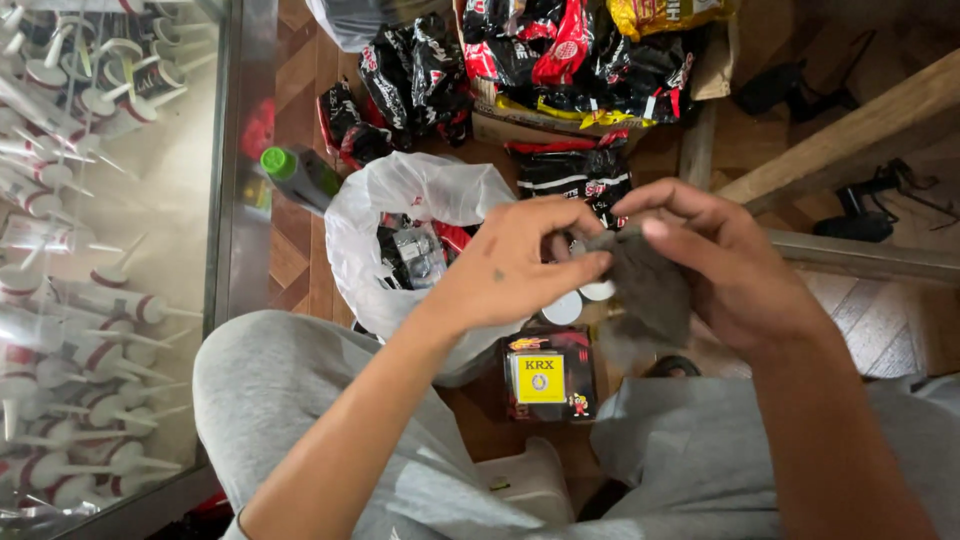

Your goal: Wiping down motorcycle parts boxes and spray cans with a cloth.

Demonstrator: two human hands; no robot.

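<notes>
Nearest the camera, two knees in grey cotton trousers (300, 400) frame the lower edge of the view, the person seated above a wooden parquet floor (295, 250). Between the knees, on the floor, stands a small black box with a yellow square label (545, 375). Just above it both hands meet over a dark grey scrap of soft cloth (645, 280): the left hand (510, 265) pinches the cloth's upper left edge between thumb and fingertips, and the right hand (730, 270) grasps its right side, fingers curled over the top. The cloth hangs in the air, clear of the floor. Two small white round caps (580, 300) show just behind it; what they rest on cannot be told. Left of the hands sits an open white plastic bag (420, 195) holding dark packets. Beside the bag's upper left lies a dark bottle with a green cap (295, 172). Along the floor's left edge runs a glass-fronted display case (110, 250) filled with white tubes. Farthest away, a cardboard carton (520, 128) holds black, red and yellow foil packets (570, 50).
</notes>
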